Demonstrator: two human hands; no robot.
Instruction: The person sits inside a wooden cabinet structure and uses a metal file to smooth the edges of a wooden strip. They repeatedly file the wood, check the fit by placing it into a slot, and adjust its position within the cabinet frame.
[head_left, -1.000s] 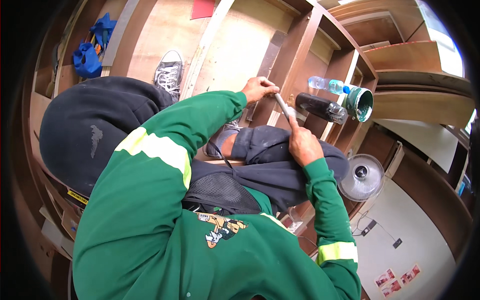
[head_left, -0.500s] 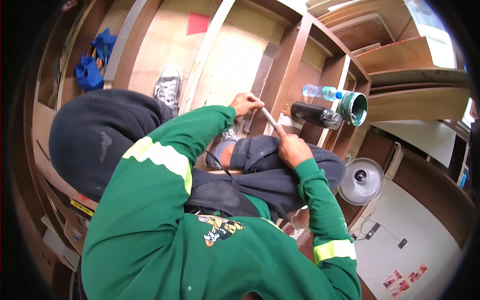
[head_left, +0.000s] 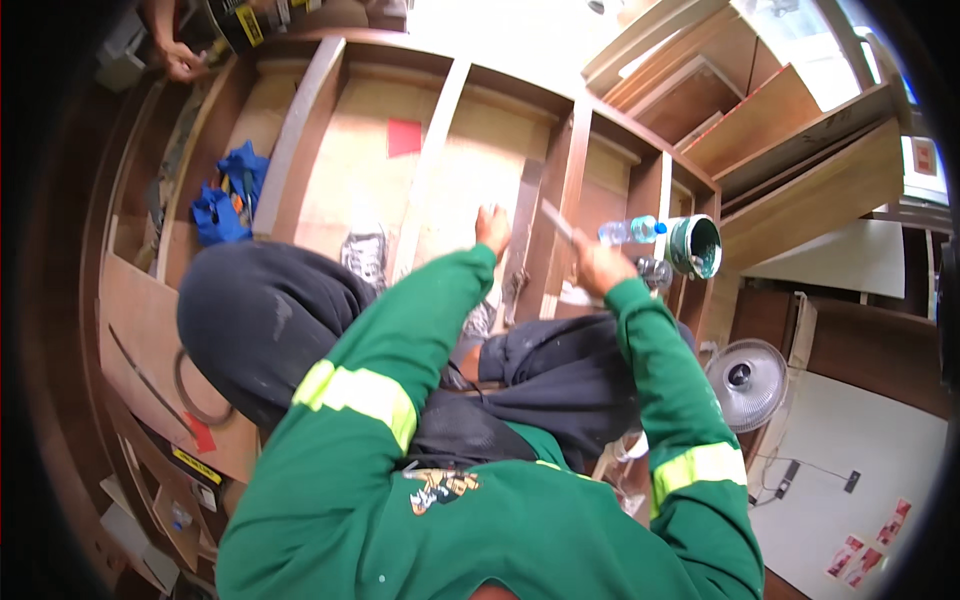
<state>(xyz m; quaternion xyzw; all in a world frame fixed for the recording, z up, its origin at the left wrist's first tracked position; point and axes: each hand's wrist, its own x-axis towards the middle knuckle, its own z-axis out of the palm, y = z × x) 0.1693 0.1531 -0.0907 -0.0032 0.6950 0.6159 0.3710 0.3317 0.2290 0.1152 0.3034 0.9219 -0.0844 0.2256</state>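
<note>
My right hand [head_left: 602, 265] is closed around one end of a slim, light-grey stick [head_left: 556, 218], whose free end points up and to the left. It is too small to tell what kind of tool it is. To its left, my left hand [head_left: 492, 228] reaches out over the pale wooden panel, apart from the stick. Its fingers are drawn together, with a small whitish bit at their tips that I cannot make out. A clear water bottle [head_left: 628, 231] with a blue cap lies just beyond my right hand, and a dark bottle [head_left: 655, 271] is partly hidden behind that hand.
I sit within a wooden frame with upright dividers [head_left: 432, 165]. A paint-smeared green bucket [head_left: 694, 246] lies tipped at the right, near a fan [head_left: 746, 385]. Blue cloth bag [head_left: 230, 195] with tools sits at left. Another person's hand [head_left: 180, 62] shows at upper left. Boards [head_left: 810, 185] lean at right.
My left hand has come off the stick's far end and moved away from it. My right hand has moved up and right with the stick. The view has shifted, bringing another person's hand into sight.
</note>
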